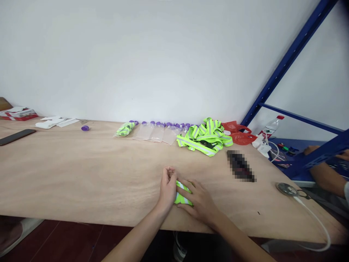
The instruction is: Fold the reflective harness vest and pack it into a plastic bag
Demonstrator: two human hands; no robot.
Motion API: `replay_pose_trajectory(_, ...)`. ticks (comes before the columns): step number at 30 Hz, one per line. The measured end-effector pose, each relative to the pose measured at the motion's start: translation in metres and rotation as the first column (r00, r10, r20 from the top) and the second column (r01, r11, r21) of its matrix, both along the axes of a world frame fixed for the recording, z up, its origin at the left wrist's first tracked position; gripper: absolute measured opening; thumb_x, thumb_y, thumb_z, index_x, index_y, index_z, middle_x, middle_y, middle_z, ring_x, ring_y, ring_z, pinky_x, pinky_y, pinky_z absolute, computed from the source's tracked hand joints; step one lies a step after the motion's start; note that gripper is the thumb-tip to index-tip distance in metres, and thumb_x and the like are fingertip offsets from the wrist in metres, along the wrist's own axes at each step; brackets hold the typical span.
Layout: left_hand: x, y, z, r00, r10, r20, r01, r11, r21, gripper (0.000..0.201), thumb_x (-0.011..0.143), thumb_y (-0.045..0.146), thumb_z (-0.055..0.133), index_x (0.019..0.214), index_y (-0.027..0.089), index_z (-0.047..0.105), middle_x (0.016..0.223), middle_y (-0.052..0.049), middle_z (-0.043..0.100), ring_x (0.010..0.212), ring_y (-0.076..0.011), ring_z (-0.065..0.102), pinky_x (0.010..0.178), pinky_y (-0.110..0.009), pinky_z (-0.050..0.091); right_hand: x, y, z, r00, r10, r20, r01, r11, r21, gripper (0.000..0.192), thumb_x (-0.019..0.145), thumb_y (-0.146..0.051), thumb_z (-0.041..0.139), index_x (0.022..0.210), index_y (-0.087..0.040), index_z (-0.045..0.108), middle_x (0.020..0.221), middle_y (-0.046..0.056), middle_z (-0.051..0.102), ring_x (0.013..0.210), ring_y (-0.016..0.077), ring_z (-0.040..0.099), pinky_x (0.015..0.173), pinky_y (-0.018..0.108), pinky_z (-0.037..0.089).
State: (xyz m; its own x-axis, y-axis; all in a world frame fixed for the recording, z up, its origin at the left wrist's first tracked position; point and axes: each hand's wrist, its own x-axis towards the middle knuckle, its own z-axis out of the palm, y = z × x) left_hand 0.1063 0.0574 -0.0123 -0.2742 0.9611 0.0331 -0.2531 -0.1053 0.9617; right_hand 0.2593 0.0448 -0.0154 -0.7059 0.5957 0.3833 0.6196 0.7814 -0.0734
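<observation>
A folded neon-yellow reflective band (pixel 181 193) with grey stripes lies near the front edge of the wooden table (pixel 81 174). My left hand (pixel 167 187) grips its left end with curled fingers. My right hand (pixel 199 202) lies flat over its right side and presses it down. Most of the band is hidden under the two hands. Further back on the table sits a loose pile of the same neon-yellow bands (pixel 204 137).
Clear plastic bags (pixel 156 132) with purple caps line the back, one rolled band in a bag (pixel 124 129) at their left. A phone (pixel 16 137), papers (pixel 56 122), red bags (pixel 240 133), a bottle (pixel 271 127) and a round metal disc with cable (pixel 286 189) are around. Another person's arm (pixel 325 174) is at the right by the blue rack.
</observation>
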Motion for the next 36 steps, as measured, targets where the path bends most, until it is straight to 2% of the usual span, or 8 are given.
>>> replay_pose_trajectory(5,-0.002,0.005,-0.001,1.000,0.002,0.025,-0.001,1.000,-0.018,0.013,0.080,0.028,0.063,0.091,0.022,0.059,0.099,-0.004,0.066,0.097,-0.0193,0.061,0.091,-0.032,0.045,0.000,-0.002,0.005,1.000,0.006,0.021,-0.007,1.000,0.003,0.039,0.091,-0.039,0.068,0.127,-0.027,0.068,0.142,0.013,0.059,0.115,0.0318,0.057,0.094,0.048,0.051)
replay_pose_trajectory(13,-0.003,0.006,0.003,0.992,-0.025,0.121,0.032,0.998,-0.053,0.018,0.078,0.036,0.066,0.087,0.021,0.062,0.103,-0.006,0.070,0.105,-0.0225,0.063,0.099,-0.036,0.042,-0.006,-0.004,0.012,0.993,0.019,0.116,-0.021,1.000,0.014,0.041,0.091,-0.036,0.067,0.131,-0.031,0.065,0.145,0.014,0.055,0.117,0.0330,0.057,0.093,0.048,0.050)
replay_pose_trajectory(18,-0.006,0.009,0.001,0.965,-0.037,0.259,0.066,0.992,-0.106,0.026,0.079,0.045,0.065,0.087,0.020,0.062,0.110,-0.010,0.072,0.111,-0.0266,0.065,0.098,-0.040,0.046,-0.006,-0.003,0.011,0.991,0.041,0.127,-0.048,0.997,0.054,0.045,0.095,-0.035,0.062,0.139,-0.036,0.059,0.148,0.014,0.054,0.117,0.0324,0.058,0.094,0.048,0.048)
replay_pose_trajectory(24,-0.011,0.014,-0.001,0.913,-0.018,0.409,0.089,0.984,-0.156,0.029,0.081,0.047,0.061,0.089,0.020,0.062,0.115,-0.013,0.073,0.116,-0.0282,0.067,0.100,-0.043,0.048,-0.007,-0.003,0.005,0.993,0.060,0.104,-0.073,0.990,0.124,0.042,0.096,-0.030,0.058,0.138,-0.040,0.059,0.143,0.012,0.058,0.113,0.0308,0.059,0.093,0.047,0.046)
replay_pose_trajectory(32,-0.011,0.014,0.003,0.880,0.034,0.473,0.062,0.981,-0.185,0.024,0.080,0.042,0.063,0.088,0.020,0.062,0.112,-0.012,0.073,0.116,-0.0273,0.066,0.100,-0.042,0.048,-0.009,-0.005,0.006,0.993,0.043,0.110,-0.057,0.991,0.122,0.033,0.097,-0.027,0.056,0.126,-0.036,0.066,0.136,0.010,0.062,0.114,0.0304,0.057,0.091,0.046,0.048)
replay_pose_trajectory(36,-0.011,0.015,0.003,0.875,0.043,0.482,0.058,0.979,-0.193,0.022,0.079,0.042,0.062,0.086,0.021,0.061,0.110,-0.011,0.073,0.113,-0.0269,0.067,0.099,-0.042,0.050,-0.007,-0.002,0.003,0.994,0.068,0.089,-0.081,0.986,0.144,0.041,0.097,-0.026,0.057,0.136,-0.038,0.060,0.142,0.011,0.058,0.113,0.0296,0.058,0.092,0.046,0.047)
